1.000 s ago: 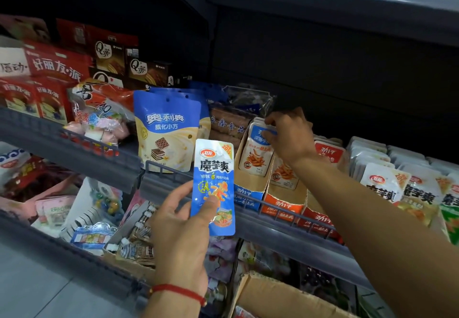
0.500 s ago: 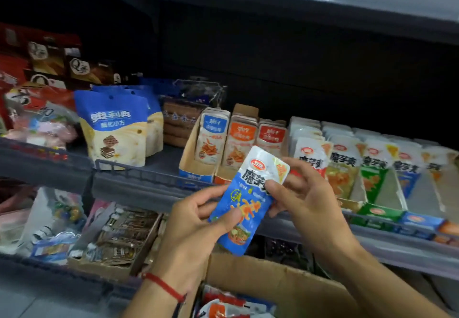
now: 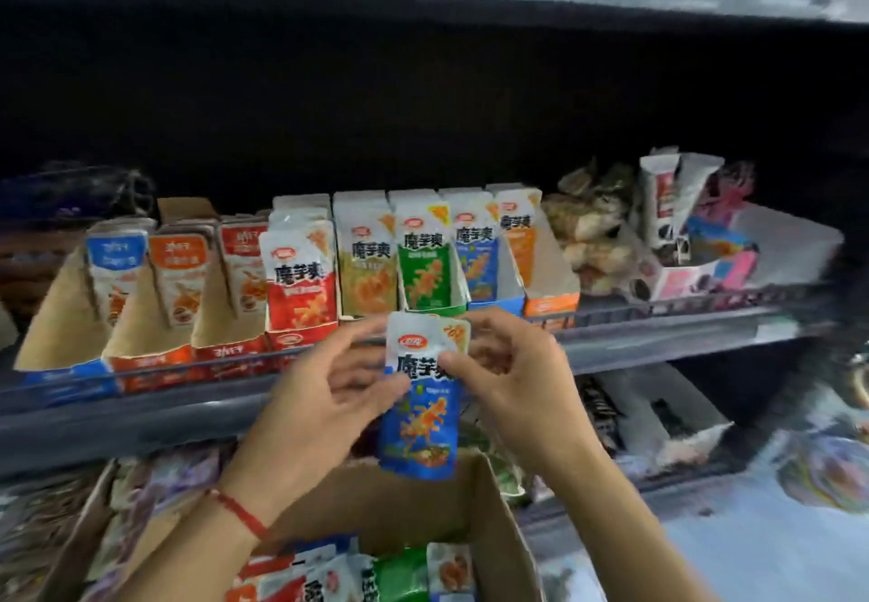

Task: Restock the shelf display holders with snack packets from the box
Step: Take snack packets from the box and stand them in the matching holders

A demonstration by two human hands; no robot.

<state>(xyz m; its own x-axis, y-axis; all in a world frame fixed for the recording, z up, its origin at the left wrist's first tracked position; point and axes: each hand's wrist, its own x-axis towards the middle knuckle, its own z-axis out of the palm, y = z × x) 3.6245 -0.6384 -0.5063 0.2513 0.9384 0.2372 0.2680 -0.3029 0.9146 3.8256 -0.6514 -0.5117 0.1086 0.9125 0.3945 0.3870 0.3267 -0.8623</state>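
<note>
Both hands [image 3: 329, 394] [image 3: 512, 385] pinch blue packet [image 3: 421, 432] upright between grips.

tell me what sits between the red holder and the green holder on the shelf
In the head view, one holder of yellow-orange packets stands between the red holder and the green holder, touching both in the same row on the shelf.

Shop, snack aisle. Grey tiered shelving [image 3: 658, 343] with wire front rail; cardboard display holders [image 3: 141, 343] of branded snack packets [image 3: 301, 281]; open stock box [image 3: 489, 521] of packets below.
</note>
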